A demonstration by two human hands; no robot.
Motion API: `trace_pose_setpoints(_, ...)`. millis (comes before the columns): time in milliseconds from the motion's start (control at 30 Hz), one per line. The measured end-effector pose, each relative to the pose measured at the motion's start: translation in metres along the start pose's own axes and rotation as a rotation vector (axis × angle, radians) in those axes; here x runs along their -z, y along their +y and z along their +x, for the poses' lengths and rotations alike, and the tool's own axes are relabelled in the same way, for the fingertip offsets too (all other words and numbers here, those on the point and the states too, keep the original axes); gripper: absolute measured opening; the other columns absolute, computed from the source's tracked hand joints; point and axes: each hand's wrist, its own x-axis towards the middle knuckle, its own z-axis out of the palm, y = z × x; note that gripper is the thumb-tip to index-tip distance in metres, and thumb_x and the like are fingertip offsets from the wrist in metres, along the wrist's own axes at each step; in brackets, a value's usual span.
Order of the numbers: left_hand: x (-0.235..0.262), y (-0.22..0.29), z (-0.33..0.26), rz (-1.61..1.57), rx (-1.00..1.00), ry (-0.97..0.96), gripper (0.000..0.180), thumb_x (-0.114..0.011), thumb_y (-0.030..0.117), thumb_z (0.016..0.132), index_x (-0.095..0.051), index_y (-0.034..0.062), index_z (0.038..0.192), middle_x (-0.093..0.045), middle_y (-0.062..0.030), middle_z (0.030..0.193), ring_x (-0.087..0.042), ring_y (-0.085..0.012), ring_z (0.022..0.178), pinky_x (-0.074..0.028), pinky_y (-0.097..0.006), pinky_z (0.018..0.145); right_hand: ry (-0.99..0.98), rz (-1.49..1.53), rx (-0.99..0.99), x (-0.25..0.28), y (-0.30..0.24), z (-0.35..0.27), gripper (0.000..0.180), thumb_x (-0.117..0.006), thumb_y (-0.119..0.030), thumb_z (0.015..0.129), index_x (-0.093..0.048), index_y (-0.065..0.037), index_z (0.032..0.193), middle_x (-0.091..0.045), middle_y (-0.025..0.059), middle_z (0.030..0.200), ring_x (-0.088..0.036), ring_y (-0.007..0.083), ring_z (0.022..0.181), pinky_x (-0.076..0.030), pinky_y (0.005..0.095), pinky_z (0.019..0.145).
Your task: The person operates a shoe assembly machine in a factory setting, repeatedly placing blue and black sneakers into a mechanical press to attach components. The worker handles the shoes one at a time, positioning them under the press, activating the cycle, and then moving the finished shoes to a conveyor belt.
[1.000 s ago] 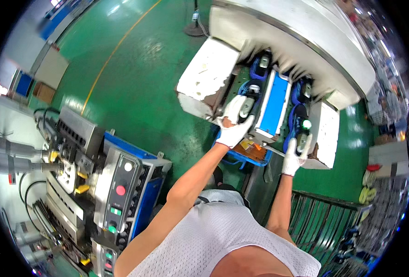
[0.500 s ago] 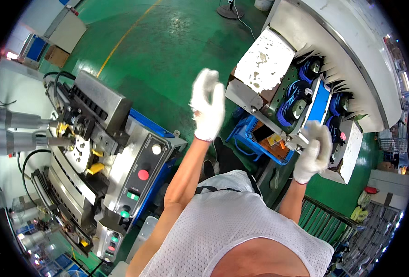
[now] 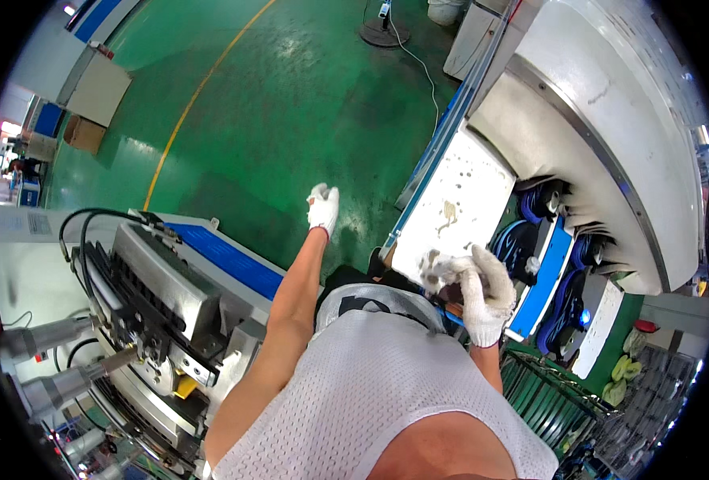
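Note:
My left hand point(image 3: 322, 210), in a white knit glove, is held out over the green floor with nothing visible in it. Its fingers look loosely bent and a little apart. My right hand point(image 3: 486, 298), gloved the same way, is over the near end of a white, stained panel point(image 3: 458, 196). Thumb and fingers are spread, the fingertips are smudged grey, and no object shows between them. Nearest to it is a black and blue shoe point(image 3: 516, 244). Another blue and black shoe point(image 3: 561, 312) lies beyond the blue conveyor strip point(image 3: 552, 264); more sit farther back by the flaps.
A pale curved machine hood point(image 3: 594, 144) with hanging flaps point(image 3: 590, 216) covers the conveyor's far end. At left is a metal press machine point(image 3: 170, 280) with hoses and cylinders. A round stand base point(image 3: 381, 34) with a cable is on the floor. Dark rails point(image 3: 550, 388) stand at lower right.
My view has shifted, bringing the conveyor machine closer. My left hand has drawn back and down, its fingers less stretched. My right hand has moved left, from beside the shoes to over the white panel's end.

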Motion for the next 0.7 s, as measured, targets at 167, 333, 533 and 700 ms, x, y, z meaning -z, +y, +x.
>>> trace_pose_setpoints(167,0.013,-0.021,0.031,0.443,0.073,-0.21,0.06,-0.064,0.043,0.088,-0.058,0.0026,0.132,-0.063,-0.0188,0.131,-0.06,-0.0331,0.123,-0.047,-0.042,0.104,0.013,0.128,-0.226,-0.013,-0.021,0.041,0.034,-0.061,-0.004,0.096,-0.06,0.003,0.13,-0.074,0.0137,0.105,-0.07,0.0183,0.094,-0.056,0.033,0.084)
trace_pose_setpoints(333,0.022,-0.033,0.084,0.743,-0.014,-0.434,0.057,-0.064,0.039,0.09,-0.057,0.0035,0.135,-0.061,-0.0195,0.135,-0.059,-0.0336,0.125,-0.047,-0.042,0.105,0.029,-0.006,-0.487,-0.028,-0.025,0.061,0.036,-0.062,-0.006,0.096,-0.06,0.003,0.13,-0.073,0.0132,0.112,-0.07,0.0189,0.099,-0.056,0.0314,0.087)
trace_pose_setpoints(533,0.011,-0.028,0.15,0.785,-0.059,-0.722,0.057,-0.064,0.04,0.091,-0.058,0.0063,0.135,-0.062,-0.0198,0.134,-0.06,-0.0356,0.124,-0.046,-0.043,0.106,0.251,-0.136,-0.754,-0.06,-0.053,0.095,0.037,-0.065,-0.001,0.09,-0.064,0.001,0.127,-0.074,0.0135,0.107,-0.072,0.0185,0.095,-0.057,0.0297,0.082)
trace_pose_setpoints(700,0.022,-0.048,0.208,0.627,-0.179,-0.778,0.049,-0.064,0.04,0.091,-0.062,0.0095,0.129,-0.064,-0.0178,0.132,-0.062,-0.035,0.121,-0.045,-0.045,0.106,0.256,-0.323,-0.511,-0.119,-0.076,0.137,0.035,-0.065,-0.003,0.091,-0.065,0.0,0.125,-0.074,0.0155,0.107,-0.072,0.018,0.093,-0.058,0.0331,0.083)
